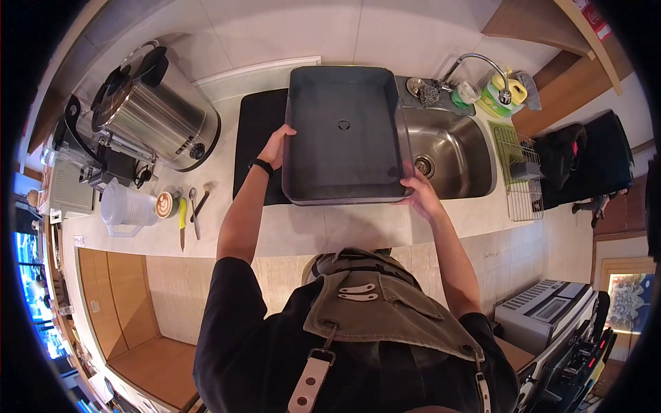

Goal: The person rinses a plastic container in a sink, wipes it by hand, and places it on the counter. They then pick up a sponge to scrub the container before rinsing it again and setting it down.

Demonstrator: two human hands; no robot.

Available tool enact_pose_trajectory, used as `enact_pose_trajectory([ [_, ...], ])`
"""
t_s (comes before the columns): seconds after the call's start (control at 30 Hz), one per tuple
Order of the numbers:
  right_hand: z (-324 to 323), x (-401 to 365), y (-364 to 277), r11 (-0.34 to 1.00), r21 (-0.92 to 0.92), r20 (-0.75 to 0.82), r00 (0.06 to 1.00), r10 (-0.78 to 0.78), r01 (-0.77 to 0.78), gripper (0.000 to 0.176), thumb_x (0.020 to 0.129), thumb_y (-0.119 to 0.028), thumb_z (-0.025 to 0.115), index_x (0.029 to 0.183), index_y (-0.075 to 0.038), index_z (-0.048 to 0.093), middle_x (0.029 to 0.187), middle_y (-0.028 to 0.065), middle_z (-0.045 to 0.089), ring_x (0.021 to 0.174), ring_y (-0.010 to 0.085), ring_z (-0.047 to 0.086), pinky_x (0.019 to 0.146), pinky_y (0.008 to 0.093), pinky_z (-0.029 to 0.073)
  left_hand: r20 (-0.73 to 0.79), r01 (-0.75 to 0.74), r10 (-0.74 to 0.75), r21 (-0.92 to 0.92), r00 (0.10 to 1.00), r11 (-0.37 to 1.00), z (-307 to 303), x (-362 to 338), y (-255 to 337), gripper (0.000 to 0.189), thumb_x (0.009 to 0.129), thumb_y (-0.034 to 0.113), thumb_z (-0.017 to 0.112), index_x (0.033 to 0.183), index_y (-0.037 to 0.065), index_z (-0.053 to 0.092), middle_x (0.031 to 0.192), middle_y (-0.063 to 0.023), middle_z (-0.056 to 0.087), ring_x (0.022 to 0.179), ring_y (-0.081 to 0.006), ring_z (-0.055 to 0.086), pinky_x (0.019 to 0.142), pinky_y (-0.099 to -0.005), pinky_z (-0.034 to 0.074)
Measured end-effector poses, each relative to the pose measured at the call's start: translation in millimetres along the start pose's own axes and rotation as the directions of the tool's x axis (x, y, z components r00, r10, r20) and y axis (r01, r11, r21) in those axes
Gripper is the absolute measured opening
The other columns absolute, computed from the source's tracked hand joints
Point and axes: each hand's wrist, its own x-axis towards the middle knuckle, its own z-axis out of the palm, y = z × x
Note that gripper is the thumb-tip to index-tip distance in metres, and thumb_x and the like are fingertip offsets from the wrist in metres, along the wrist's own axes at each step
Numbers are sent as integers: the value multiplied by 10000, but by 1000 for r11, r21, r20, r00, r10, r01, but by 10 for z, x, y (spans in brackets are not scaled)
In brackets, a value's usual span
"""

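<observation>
A large dark grey, see-through rectangular plastic bin (pixel 342 165) is held between my two hands over the counter, partly above a black mat (pixel 256 138) and the sink's left edge. A small round mark shows on its base. My left hand (pixel 277 146) grips the bin's left wall, thumb over the rim. Near the front right corner, my right hand (pixel 421 193) grips the bin with the thumb on top and the fingers along the side. Whether the bin touches the mat cannot be made out.
The steel sink (pixel 475 162) and faucet (pixel 482 62) lie to the right, beside a wire rack (pixel 525 175). A steel urn (pixel 162 110) stands at left. Nearer are a clear pitcher (pixel 129 208), a latte cup (pixel 166 204), a yellow-handled knife (pixel 182 217) and a spoon (pixel 193 206).
</observation>
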Motion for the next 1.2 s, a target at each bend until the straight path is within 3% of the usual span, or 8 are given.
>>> enact_pose_trajectory([
  [0.3, 65, 139, 170, 999, -8, -25, 999, -39, 38, 785, 887, -124, 585, 1603, -113, 264, 1505, 98, 432, 1311, 283, 513, 918, 581, 569, 22, -103, 103, 26, 994, 994, -94, 116, -52, 608, 861, 309, 601, 1374, -4, 509, 1310, -132, 592, 1223, -280, 568, 1088, -415, 426],
  [0.4, 103, 110, 154, 999, -46, -103, 994, -30, 25, 790, 875, -120, 586, 1600, -121, 276, 1489, 94, 441, 1286, 280, 531, 906, 577, 575, 42, -38, 39, -23, 998, 999, -144, 141, -68, 591, 861, 311, 607, 1350, -8, 517, 1307, -136, 592, 1229, -277, 564, 1088, -414, 425],
  [0.6, 166, 140, 90, 996, -33, -13, 996, -84, 84, 770, 872, -106, 569, 1591, -112, 293, 1470, 91, 462, 1242, 266, 571, 906, 514, 590, 33, -126, 128, -54, 991, 991, -86, -21, 74, 572, 842, 276, 605, 1348, 21, 520, 1269, -116, 597, 1177, -260, 582, 1050, -410, 450],
  [0.7, 192, 176, 85, 999, -30, 27, 999, -35, 36, 776, 902, -94, 530, 1614, -88, 221, 1573, 78, 385, 1237, 227, 576, 902, 479, 596, 45, -72, 72, -8, 996, 997, -167, -29, 59, 689, 890, 330, 571, 1486, 9, 444, 1432, -119, 536, 1322, -268, 503, 1141, -402, 368],
  [0.9, 201, 223, 207, 1000, 31, -85, 996, 5, -2, 716, 954, -309, 648, 1566, -114, 331, 1447, 79, 515, 1271, 249, 567, 904, 477, 582, -120, -146, 144, -6, 982, 989, -229, 83, -102, 634, 898, 417, 668, 1353, -6, 546, 1321, -124, 611, 1224, -259, 578, 1073, -381, 440],
  [0.93, 248, 167, 142, 1000, -10, -62, 998, 12, -12, 711, 987, -435, 631, 1555, -117, 345, 1450, 77, 519, 1288, 243, 558, 930, 474, 573, -114, -162, 158, -25, 981, 986, -230, 63, -90, 684, 901, 416, 696, 1387, -36, 531, 1349, -119, 606, 1247, -243, 574, 1083, -373, 431],
  [1.07, 187, 161, 236, 999, 24, -57, 998, -28, 29, 722, 1014, -546, 551, 1558, -118, 349, 1449, 73, 520, 1298, 243, 548, 936, 462, 572, -309, -139, 200, 210, 930, 968, -59, -188, 10, 693, 920, 368, 715, 1497, 71, 472, 1328, -30, 630, 1155, -155, 624, 950, -311, 448],
  [1.2, 182, 150, 296, 997, 39, -88, 995, -56, 59, 721, 1020, -543, 541, 1559, -107, 345, 1441, 79, 524, 1272, 241, 570, 920, 461, 580, -277, -184, 247, 233, 929, 955, -26, -601, -305, 666, 945, 259, 695, 1504, -5, 448, 1401, -81, 580, 1257, -189, 571, 1078, -297, 410],
])
